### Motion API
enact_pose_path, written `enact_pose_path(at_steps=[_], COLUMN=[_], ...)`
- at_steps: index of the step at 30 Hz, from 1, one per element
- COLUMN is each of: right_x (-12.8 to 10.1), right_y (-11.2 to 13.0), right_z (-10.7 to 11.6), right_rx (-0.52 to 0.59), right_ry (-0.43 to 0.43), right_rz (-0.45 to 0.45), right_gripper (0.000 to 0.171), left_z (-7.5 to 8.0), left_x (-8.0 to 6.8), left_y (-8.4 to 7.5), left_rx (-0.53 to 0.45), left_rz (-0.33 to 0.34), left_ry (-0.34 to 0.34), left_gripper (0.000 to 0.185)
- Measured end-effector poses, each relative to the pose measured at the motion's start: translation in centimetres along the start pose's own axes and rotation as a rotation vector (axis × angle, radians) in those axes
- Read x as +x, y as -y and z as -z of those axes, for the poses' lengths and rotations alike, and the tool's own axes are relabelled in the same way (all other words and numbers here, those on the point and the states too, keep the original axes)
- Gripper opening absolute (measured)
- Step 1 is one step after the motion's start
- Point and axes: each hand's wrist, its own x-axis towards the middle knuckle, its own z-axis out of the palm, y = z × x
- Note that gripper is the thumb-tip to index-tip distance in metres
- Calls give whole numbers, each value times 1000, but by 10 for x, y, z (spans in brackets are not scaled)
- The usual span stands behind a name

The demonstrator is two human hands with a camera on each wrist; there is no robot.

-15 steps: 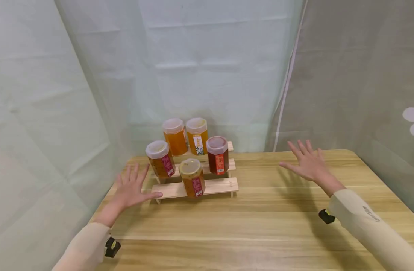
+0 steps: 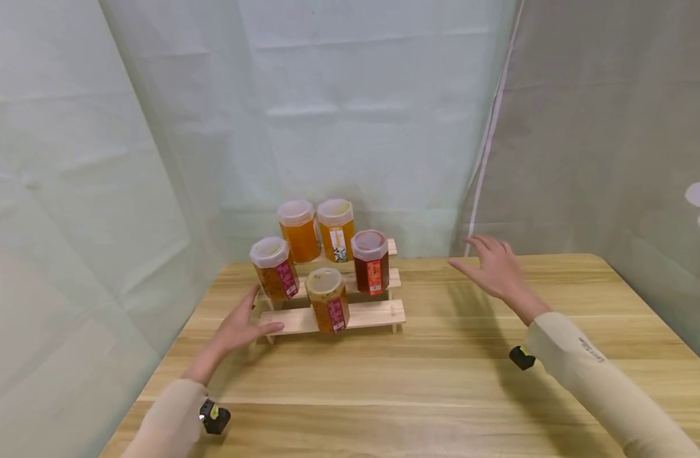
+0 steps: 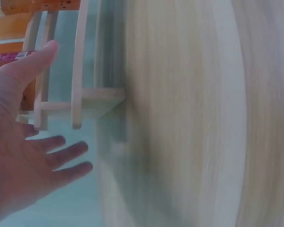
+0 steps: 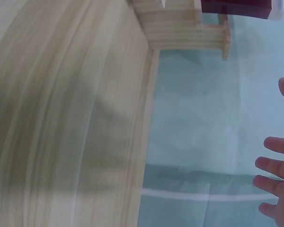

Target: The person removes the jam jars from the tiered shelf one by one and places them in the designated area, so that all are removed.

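Note:
A three-step wooden display rack (image 2: 378, 313) carries several lidded jars. On its lowest step is a jar with a purple label (image 2: 328, 300); the middle step bears another purple-labelled jar (image 2: 274, 270) at left and a dark red jar (image 2: 370, 262) at right. Two orange jars, one plain-sided (image 2: 299, 231) and one with a white label (image 2: 337, 230), stand on top. My left hand (image 2: 238, 327) is beside the rack's left end, fingers and thumb spread; whether it touches the wood cannot be told. To the rack's right, my right hand (image 2: 495, 273) hovers above the table, fingers extended, holding nothing.
The rack stands on a wood-grain table (image 2: 350, 381) near its back edge. Pale cloth (image 2: 361, 127) hangs behind and at the left, with a grey curtain (image 2: 584, 140) at right. Each wrist wears a small black camera, such as the right wrist camera (image 2: 522, 357).
My left hand has moved right, closer to the rack's left end, and turned its palm inward. My right hand has shifted left toward the rack, its fingers drawn nearer together. The jars stay put.

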Motion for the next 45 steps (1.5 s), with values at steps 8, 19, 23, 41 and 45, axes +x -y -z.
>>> enact_pose_path(at_steps=[8, 19, 23, 41, 45], right_x=[13, 44, 56, 122, 128], right_y=[18, 68, 91, 214, 228], right_z=[-12, -19, -17, -26, -38], right_rx=[101, 296, 381, 950, 1000], right_ry=[-62, -66, -67, 87, 110], right_rz=[-1, -6, 7, -95, -155], right_gripper=[63, 65, 62, 74, 78], left_z=[-14, -36, -44, -69, -69], left_x=[6, 12, 13, 17, 10], left_y=[-6, 1, -1, -4, -4], left_rx=[-466, -626, -708, -843, -881], left_rz=[159, 266, 313, 322, 324], left_ry=[7, -196, -289, -666, -649], left_gripper=[100, 95, 91, 55, 57])
